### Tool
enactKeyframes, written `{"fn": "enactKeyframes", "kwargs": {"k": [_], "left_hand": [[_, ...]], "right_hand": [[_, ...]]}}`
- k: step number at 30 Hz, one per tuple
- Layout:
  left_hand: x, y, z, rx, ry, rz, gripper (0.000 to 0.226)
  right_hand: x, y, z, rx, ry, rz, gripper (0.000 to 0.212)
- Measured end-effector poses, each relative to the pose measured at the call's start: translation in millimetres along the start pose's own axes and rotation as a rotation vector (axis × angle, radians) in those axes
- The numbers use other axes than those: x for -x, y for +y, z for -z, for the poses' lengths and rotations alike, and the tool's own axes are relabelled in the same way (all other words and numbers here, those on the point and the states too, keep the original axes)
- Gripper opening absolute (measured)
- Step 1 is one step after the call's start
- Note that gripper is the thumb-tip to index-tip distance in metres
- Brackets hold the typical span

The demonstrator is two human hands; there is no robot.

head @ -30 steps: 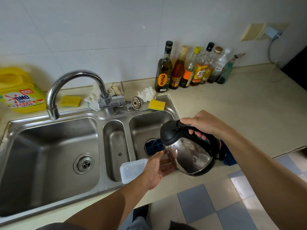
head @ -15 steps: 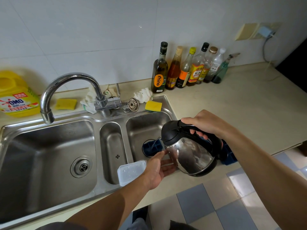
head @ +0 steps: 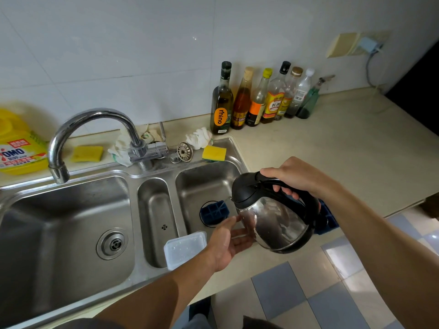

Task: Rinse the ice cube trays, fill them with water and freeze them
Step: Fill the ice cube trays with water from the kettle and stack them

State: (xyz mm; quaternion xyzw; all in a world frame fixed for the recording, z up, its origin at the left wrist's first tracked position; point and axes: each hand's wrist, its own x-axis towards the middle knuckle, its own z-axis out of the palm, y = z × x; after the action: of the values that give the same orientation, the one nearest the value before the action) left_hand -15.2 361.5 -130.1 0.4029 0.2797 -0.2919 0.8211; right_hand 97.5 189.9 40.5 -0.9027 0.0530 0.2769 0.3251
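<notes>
A: Gripping the black handle, your right hand tips the steel electric kettle leftward over the right basin of the sink.

B: Your left hand lies open, palm up, its straight fingers against the kettle's steel side under the spout.

A: Look where the blue ice cube tray sits: on the floor of that right basin, over the drain. A thin stream of water runs from the spout into it.

B: You have a white plastic piece on the sink's front rim, just beside your left wrist. Whether it is a tray or a lid cannot be told.

A: Behind the kettle, a second blue tray rests at the counter's front edge, mostly hidden.

B: Your faucet points over the large left basin, well apart from the pour.
</notes>
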Motion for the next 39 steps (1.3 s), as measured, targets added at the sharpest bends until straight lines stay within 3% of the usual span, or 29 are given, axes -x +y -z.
{"fn": "enactKeyframes", "kwargs": {"k": [39], "left_hand": [[-6.5,15.8,-3.4,-0.043,-0.075,0.012,0.036]], "right_hand": [[-3.2,2.8,7.0,-0.046,0.058,-0.075,0.055]]}}
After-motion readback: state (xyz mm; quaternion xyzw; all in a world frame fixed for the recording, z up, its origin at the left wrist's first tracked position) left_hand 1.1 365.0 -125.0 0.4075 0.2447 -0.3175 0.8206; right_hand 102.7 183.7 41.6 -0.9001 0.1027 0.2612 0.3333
